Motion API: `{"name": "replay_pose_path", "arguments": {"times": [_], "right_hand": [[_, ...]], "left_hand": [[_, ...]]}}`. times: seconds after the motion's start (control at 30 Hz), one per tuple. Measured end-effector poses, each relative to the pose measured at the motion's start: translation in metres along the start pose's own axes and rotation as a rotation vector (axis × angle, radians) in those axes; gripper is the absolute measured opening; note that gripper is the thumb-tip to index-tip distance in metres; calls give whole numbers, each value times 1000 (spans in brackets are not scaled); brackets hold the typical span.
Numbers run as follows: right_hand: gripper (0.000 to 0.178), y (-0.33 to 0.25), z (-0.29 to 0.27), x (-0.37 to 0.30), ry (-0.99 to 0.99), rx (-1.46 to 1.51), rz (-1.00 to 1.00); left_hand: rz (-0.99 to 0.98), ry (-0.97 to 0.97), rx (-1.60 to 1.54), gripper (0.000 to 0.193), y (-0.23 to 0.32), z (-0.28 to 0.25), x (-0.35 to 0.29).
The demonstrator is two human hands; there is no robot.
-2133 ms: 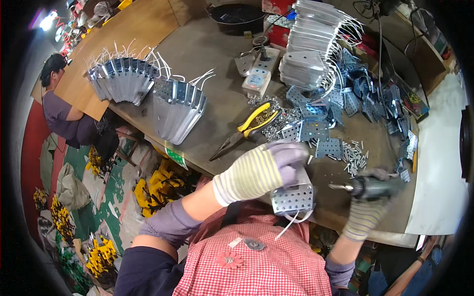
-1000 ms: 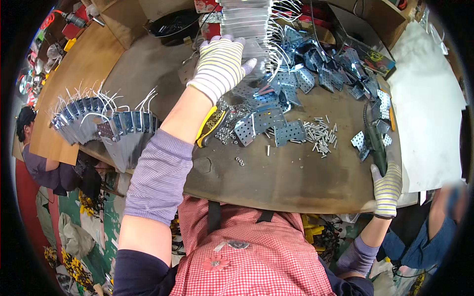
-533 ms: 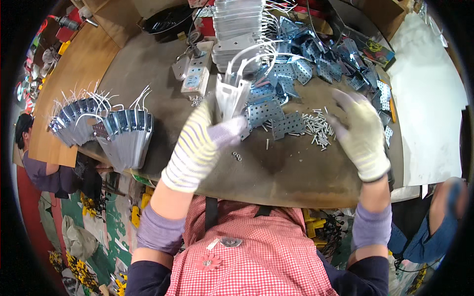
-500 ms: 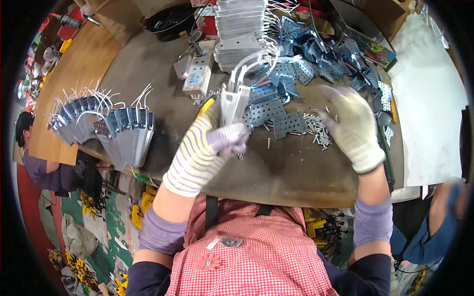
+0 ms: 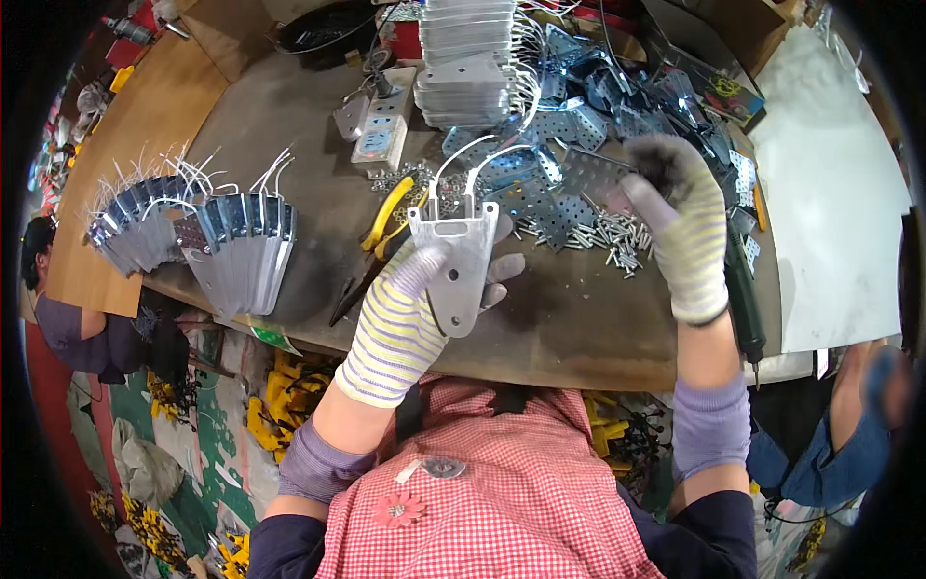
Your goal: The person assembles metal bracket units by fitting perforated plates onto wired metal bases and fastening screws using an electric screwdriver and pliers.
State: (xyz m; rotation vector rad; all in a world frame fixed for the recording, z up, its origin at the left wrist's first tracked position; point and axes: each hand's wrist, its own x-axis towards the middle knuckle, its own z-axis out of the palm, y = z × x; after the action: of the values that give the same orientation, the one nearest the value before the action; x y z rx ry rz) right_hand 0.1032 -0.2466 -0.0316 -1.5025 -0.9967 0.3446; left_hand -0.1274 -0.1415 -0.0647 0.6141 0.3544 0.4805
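Note:
My left hand (image 5: 415, 304), in a striped work glove, holds a tapered grey metal plate (image 5: 455, 265) with two white wires looping from its top, lifted over the near part of the brown workbench (image 5: 579, 328). My right hand (image 5: 675, 222), also gloved, pinches a perforated blue-grey metal bracket (image 5: 590, 176) above a loose heap of screws (image 5: 608, 232). A tall stack of the same wired plates (image 5: 468, 58) stands at the back. Finished plates fan out in rows (image 5: 227, 251) at the left edge.
Yellow-handled pliers (image 5: 386, 227) and a white power strip (image 5: 381, 135) lie left of centre. A pile of perforated brackets (image 5: 617, 96) fills the back right. A dark power screwdriver (image 5: 745, 289) rests at the right edge. Another person (image 5: 77, 318) sits at the far left.
My left hand brought a wired plate from the back stack toward me. My right hand left the screwdriver, reached to the bracket pile and now pinches one bracket.

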Motion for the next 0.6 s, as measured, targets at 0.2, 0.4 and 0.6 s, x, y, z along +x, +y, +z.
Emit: {"name": "replay_pose_path", "arguments": {"times": [0.2, 0.4, 0.6], "right_hand": [[21, -15, 32, -44, -210, 320, 76], [19, -6, 7, -27, -149, -199, 88], [27, 43, 19, -27, -273, -785, -440]], "left_hand": [[-19, -58, 230, 58, -23, 16, -7], [-88, 33, 55, 56, -14, 7, -23], [-69, 68, 84, 60, -12, -4, -31]]}}
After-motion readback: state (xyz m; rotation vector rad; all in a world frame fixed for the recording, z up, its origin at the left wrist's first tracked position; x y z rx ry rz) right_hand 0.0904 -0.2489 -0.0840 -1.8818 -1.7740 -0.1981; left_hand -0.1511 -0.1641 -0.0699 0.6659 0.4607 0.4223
